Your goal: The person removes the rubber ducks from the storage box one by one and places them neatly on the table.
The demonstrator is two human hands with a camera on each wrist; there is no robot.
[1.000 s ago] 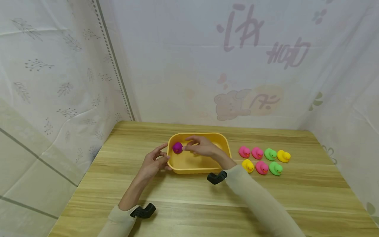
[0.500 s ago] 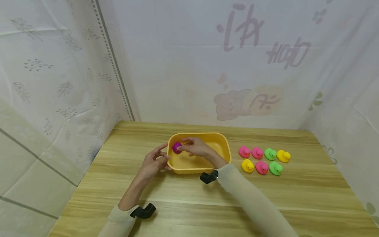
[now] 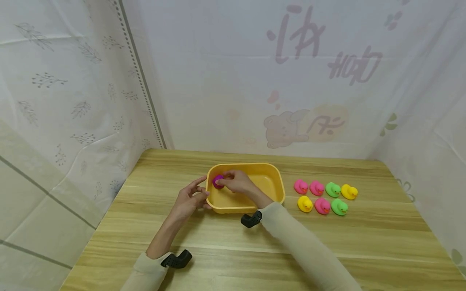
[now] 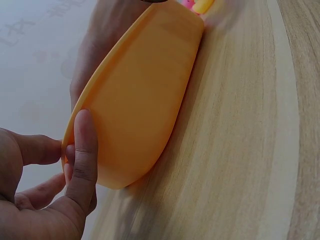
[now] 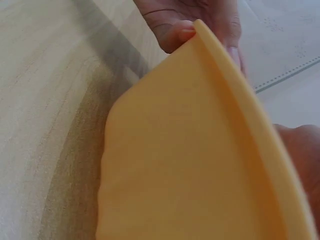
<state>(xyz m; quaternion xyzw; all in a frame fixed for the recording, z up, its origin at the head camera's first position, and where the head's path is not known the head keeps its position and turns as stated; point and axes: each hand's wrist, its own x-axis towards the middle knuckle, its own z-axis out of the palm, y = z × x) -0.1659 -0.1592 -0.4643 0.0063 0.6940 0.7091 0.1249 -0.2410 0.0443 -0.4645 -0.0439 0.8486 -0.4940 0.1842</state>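
A yellow plastic basin (image 3: 265, 186) sits on the wooden table. My left hand (image 3: 188, 200) holds its left end; the left wrist view shows the fingers of that left hand (image 4: 60, 195) against the rim and outer wall. Inside the basin, near its left end, lies a small purple rubber duck (image 3: 217, 182). My right hand (image 3: 238, 182) reaches over the near rim and pinches this duck between thumb and fingers, partly covering it. In the right wrist view, the wall of the basin (image 5: 165, 145) hides the duck and most of my right hand (image 5: 306, 150).
Right of the basin, several rubber ducks stand in two rows on the table (image 3: 225, 250): pink ducks (image 3: 316, 188), green ducks (image 3: 339, 207) and yellow ducks (image 3: 304, 204). A printed white curtain (image 3: 218, 81) hangs behind the table and at its sides.
My right hand has moved left inside the basin, and its fingers have closed on the purple duck. The left hand, basin and other ducks have stayed put.
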